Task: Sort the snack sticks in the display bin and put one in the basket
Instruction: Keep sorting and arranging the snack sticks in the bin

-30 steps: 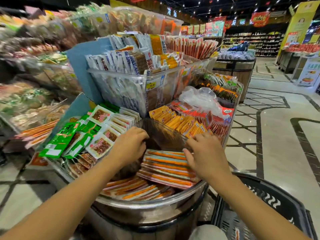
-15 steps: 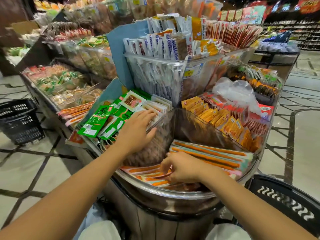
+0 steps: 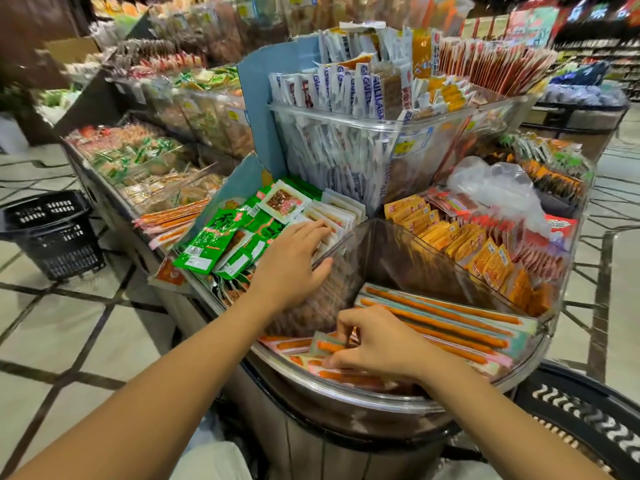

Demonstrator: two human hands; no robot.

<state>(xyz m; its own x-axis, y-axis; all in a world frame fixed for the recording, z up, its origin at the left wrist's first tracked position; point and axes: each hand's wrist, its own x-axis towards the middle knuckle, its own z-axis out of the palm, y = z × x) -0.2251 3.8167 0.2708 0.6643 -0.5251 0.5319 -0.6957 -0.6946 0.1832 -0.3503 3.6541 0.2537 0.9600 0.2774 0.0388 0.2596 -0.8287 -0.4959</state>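
Observation:
Long orange snack sticks in pale wrappers (image 3: 450, 323) lie stacked flat in the front compartment of the clear display bin (image 3: 363, 398). More sticks lie loose at the compartment's left end (image 3: 294, 344). My right hand (image 3: 377, 344) reaches into that left end, and its fingers pinch the end of one stick (image 3: 327, 346). My left hand (image 3: 294, 261) rests with relaxed fingers on the clear divider wall (image 3: 346, 244), thumb over its rim, beside the green packets. A black basket (image 3: 588, 420) stands on the floor at the lower right.
Green packets (image 3: 221, 244) fill the compartment to the left; yellow and red packets (image 3: 478, 244) fill the one to the right. A taller bin of white sachets (image 3: 346, 133) rises behind. Another black basket (image 3: 52, 233) stands on the floor at left.
My right hand has shifted from the stacked sticks on the right to the loose sticks at the left end and pinched one. The view has swung left. My left hand has stayed on the divider.

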